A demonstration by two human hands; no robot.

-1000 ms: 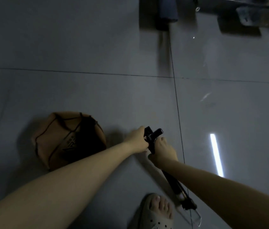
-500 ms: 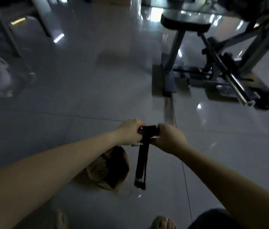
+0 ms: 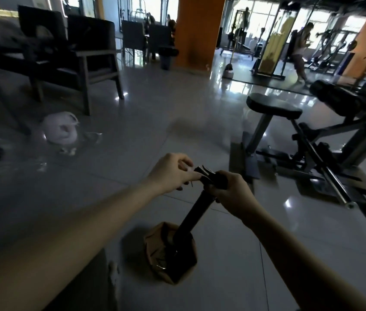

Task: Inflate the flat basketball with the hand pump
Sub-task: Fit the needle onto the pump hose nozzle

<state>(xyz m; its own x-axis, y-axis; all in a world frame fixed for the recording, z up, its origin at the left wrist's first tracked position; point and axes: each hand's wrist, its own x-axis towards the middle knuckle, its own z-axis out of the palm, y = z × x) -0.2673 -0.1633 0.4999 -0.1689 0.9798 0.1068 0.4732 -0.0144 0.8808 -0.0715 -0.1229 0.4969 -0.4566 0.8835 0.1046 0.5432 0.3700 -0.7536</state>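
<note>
A black hand pump (image 3: 194, 212) hangs upright in front of me, its lower end dark against the ball below. My right hand (image 3: 227, 191) grips the right side of its T-handle. My left hand (image 3: 173, 173) sits at the handle's left end, thumb and forefinger pinching something small and thin there; what it is I cannot make out. The flat, crumpled orange-brown basketball (image 3: 155, 245) lies on the grey tiled floor under the pump. Whether the pump touches the ball is hidden in shadow.
A weight bench with a round black seat (image 3: 274, 107) and metal frame (image 3: 325, 153) stands to the right. Dark armchairs (image 3: 87, 52) stand at the back left, a white bag (image 3: 59, 129) on the floor before them. An orange pillar (image 3: 197, 32) rises behind; a person (image 3: 298, 52) exercises far right.
The view has swung up from the floor to the gym. The pump has been lifted off the floor to upright, and my left hand has shifted from gripping the handle to pinching at its end.
</note>
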